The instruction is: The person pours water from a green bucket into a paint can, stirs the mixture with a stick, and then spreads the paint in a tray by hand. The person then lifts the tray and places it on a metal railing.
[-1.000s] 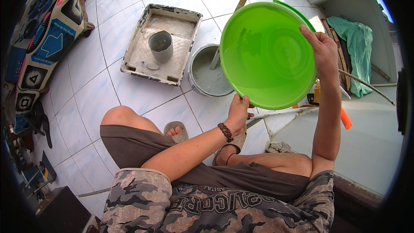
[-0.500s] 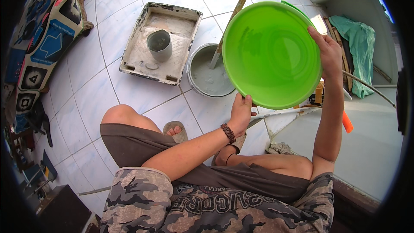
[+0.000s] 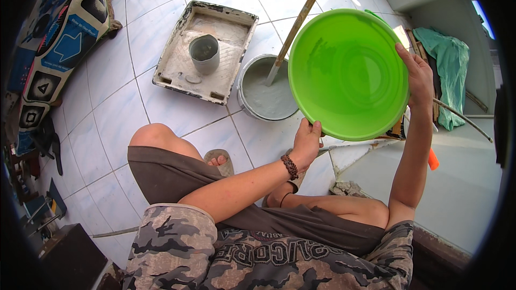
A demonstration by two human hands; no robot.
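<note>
Both my hands hold a round, bright green plastic basin point(image 3: 349, 75), its hollow side turned toward me. My left hand point(image 3: 306, 142), with a braided band at the wrist, grips the lower left rim. The right rim is in my right hand point(image 3: 418, 78), thumb on the inner side. Wet streaks show on the basin's inside wall. Partly behind it stands a bucket point(image 3: 240, 96) of grey, paint-like liquid. A wooden stick point(image 3: 301, 19) leans in that bucket, its lower end in the liquid.
Left of the bucket lies a paint-smeared roller tray point(image 3: 180, 67) with a grey cup point(image 3: 205, 56) standing in it. Teal sheeting point(image 3: 443, 59) hangs over wooden strips at right, near an orange handle point(image 3: 432, 159). A printed box point(image 3: 64, 43) stands far left on the tiles.
The basin and both hands have shifted slightly right and down in the picture. My grip on the rim stays the same.
</note>
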